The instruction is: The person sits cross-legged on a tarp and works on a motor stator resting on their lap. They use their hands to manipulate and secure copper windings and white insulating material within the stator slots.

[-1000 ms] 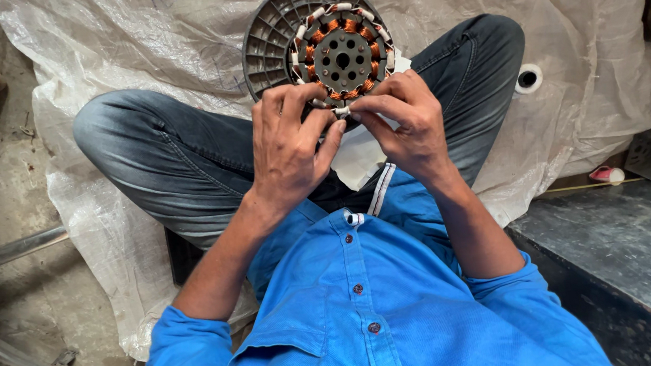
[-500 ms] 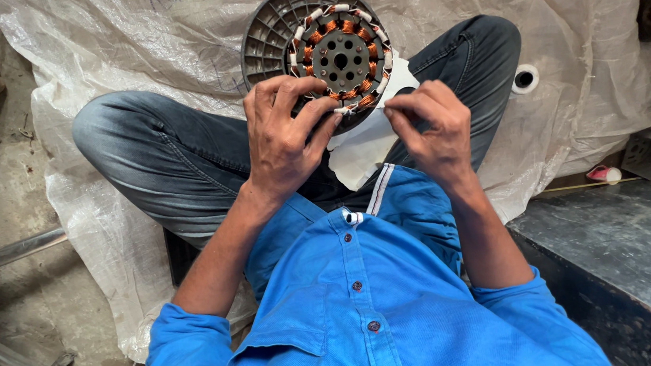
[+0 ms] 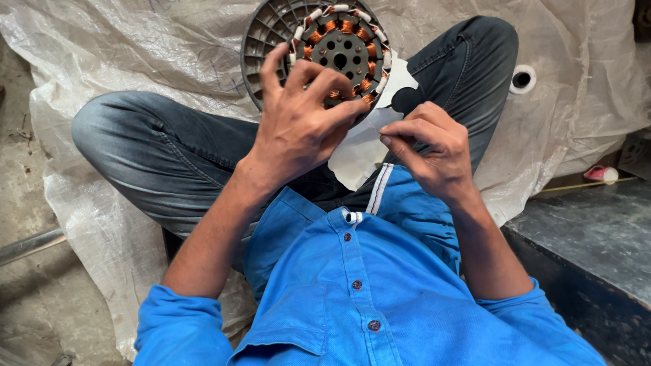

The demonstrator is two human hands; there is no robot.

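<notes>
Person sits cross-legged on plastic sheet (image 3: 168,39). Left hand (image 3: 300,126) grips stator (image 3: 340,50) with copper coils, held above lap, fingers curled on near rim. Right hand (image 3: 429,145), just right, pinches white paper (image 3: 359,156). Grey disc (image 3: 271,29) behind stator.

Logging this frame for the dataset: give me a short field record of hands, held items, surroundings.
setting: person seated cross-legged on a white plastic sheet
left hand: grips the stator, a round core with copper windings
right hand: fingers pinched together just below the stator, apart from it; whether they hold anything cannot be told
behind stator: grey ribbed round cover
lap: white paper piece
nearby: white tape roll, dark bench at right
</notes>
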